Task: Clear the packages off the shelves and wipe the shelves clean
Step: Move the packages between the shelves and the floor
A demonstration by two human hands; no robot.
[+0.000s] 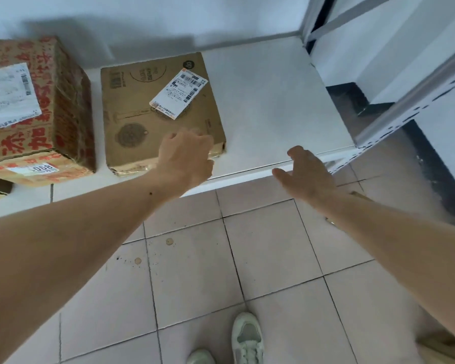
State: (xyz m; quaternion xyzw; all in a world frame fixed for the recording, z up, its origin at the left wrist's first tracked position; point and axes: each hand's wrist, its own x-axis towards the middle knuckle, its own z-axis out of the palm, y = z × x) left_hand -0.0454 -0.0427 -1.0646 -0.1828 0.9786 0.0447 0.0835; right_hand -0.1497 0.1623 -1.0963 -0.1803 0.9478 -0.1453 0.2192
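Observation:
A flat brown cardboard package (142, 111) with a white shipping label lies on the low white shelf (268, 101). My left hand (187, 158) hovers over the package's front right corner, fingers loosely curled and holding nothing. My right hand (307, 172) reaches over the shelf's front edge to the right of the package, fingers relaxed and spread, empty. To the left stands a taller box with red print (37, 101) and a white label, stacked on another red-printed box (37, 169).
A grey metal shelf upright (410, 93) rises at the right, with a dark skirting and white wall behind. Beige floor tiles (247, 258) spread below the shelf, and my pale shoes (247, 337) stand near the bottom edge.

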